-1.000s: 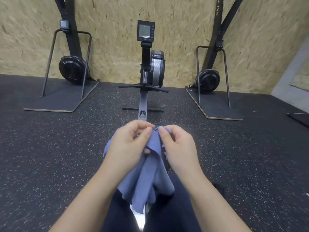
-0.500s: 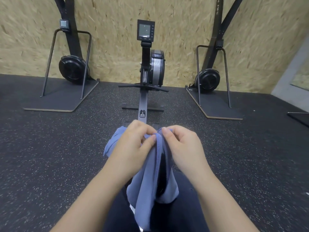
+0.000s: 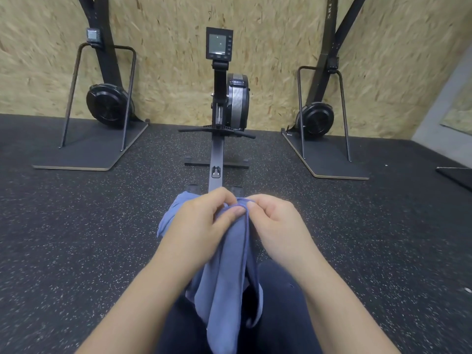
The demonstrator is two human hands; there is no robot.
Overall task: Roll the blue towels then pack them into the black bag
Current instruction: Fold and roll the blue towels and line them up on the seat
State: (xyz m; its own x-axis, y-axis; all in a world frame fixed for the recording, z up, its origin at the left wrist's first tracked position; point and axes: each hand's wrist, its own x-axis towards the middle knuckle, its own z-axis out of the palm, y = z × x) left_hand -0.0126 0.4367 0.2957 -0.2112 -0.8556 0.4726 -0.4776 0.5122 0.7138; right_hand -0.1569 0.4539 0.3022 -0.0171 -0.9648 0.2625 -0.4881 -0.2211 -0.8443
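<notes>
Above my lap, left hand [image 3: 204, 221] and right hand [image 3: 278, 223] pinch the towel's [image 3: 224, 277] top edge, fingers [image 3: 236, 212] closed on it, so the cloth hangs free for straightening before rolling. No bag in view.

Open floor [image 3: 76, 238] at nine o'clock and at three, nothing on it near the hands. At twelve the rower [image 3: 217, 159] rail blocks the centre line. Ski machines stand at ten [image 3: 102, 106] and two [image 3: 319, 121], well apart, against the wall [image 3: 268, 60].
</notes>
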